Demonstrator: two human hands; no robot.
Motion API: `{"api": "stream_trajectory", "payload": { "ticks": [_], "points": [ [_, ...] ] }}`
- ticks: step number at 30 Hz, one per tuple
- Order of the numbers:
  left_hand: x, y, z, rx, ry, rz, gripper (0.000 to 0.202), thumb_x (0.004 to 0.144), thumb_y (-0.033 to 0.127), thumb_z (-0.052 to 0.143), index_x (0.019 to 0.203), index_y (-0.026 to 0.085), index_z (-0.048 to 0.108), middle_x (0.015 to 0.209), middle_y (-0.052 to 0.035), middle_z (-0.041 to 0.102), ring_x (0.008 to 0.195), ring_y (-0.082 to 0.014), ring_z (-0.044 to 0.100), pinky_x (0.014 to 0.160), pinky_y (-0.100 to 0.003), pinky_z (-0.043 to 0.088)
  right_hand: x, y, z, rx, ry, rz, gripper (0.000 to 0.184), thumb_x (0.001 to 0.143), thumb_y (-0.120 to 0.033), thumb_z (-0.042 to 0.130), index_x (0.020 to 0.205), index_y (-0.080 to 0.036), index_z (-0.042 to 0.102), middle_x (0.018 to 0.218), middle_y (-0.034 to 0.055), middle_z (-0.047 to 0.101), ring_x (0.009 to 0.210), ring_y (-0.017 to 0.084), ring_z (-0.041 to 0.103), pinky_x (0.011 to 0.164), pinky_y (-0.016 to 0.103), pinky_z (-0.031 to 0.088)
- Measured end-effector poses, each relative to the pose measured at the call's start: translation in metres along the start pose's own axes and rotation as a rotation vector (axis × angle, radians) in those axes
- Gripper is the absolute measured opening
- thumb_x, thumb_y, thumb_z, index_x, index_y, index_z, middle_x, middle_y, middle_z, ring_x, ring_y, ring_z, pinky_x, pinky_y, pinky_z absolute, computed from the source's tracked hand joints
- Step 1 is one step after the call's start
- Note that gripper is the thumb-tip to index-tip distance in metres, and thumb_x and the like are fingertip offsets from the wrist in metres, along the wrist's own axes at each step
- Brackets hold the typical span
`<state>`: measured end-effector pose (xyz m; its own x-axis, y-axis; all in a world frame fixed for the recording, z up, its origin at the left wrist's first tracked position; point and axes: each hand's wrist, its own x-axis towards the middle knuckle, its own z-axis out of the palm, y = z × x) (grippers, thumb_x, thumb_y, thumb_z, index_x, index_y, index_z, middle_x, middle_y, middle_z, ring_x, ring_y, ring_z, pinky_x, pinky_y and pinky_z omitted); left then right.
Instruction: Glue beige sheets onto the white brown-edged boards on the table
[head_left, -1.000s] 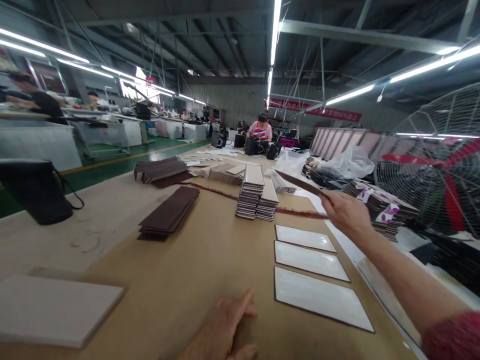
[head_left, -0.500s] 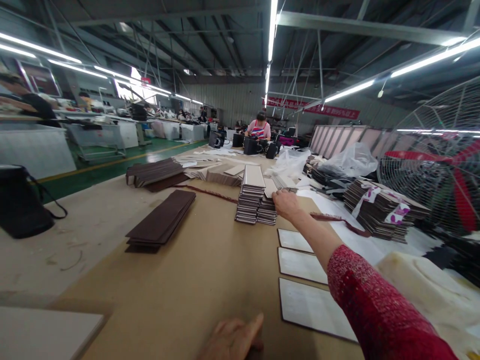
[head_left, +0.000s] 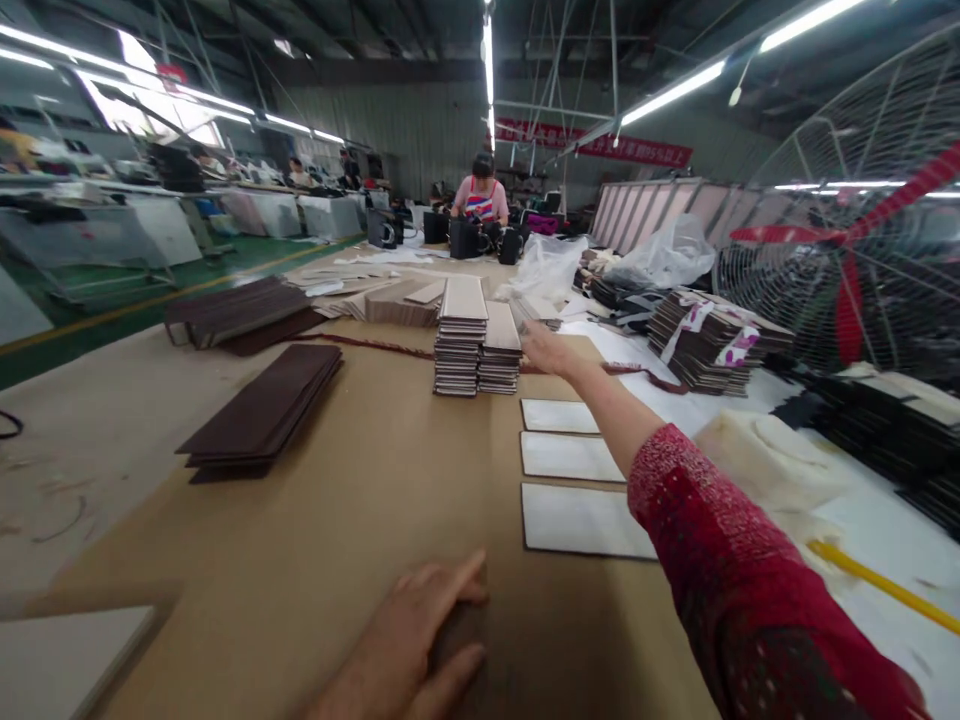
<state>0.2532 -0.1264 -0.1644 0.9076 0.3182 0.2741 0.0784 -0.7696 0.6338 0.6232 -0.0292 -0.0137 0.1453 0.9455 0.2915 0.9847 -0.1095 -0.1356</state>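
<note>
My right hand [head_left: 549,350] reaches out, fingers extended, at the right side of a short stack of pale, dark-edged panels [head_left: 500,350]. Nothing shows in its grasp, though its fingertips are partly hidden. Left of that pile rises a taller stack of the same panels [head_left: 459,340]. Over the brown table surface [head_left: 390,480], my left hand [head_left: 420,625] is open, thumb spread from the fingers. Three white panels with dark edges, the nearest one [head_left: 581,520] the largest in view, lie in a column under my right forearm.
Dark brown sheets [head_left: 266,410] are piled on the left, with more [head_left: 240,310] behind. A pale board [head_left: 67,655] lies at the lower left corner. On the right are a tied bundle [head_left: 712,345], a yellow stick [head_left: 885,585] and a large fan [head_left: 847,240]. A person [head_left: 480,195] works at the far end.
My left hand has come further into view. My right hand has drawn slightly away from the short stack's front corner. The view has shifted right and down.
</note>
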Motion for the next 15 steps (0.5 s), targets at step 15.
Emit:
{"api": "stream_trajectory", "payload": {
  "ticks": [15],
  "points": [
    [0.067, 0.044, 0.004, 0.201, -0.14, -0.101, 0.072, 0.09, 0.036, 0.053, 0.153, 0.017, 0.024, 0.152, -0.0184, 0.041, 0.139, -0.0355, 0.039, 0.112, -0.059, 0.035, -0.351, 0.015, -0.029, 0.082, -0.101, 0.404, 0.035, 0.1, -0.031, 0.036, 0.13, -0.019, 0.051, 0.109, 0.0118, 0.068, 0.103, 0.028, 0.065, 0.09, 0.044, 0.051]
  ]
}}
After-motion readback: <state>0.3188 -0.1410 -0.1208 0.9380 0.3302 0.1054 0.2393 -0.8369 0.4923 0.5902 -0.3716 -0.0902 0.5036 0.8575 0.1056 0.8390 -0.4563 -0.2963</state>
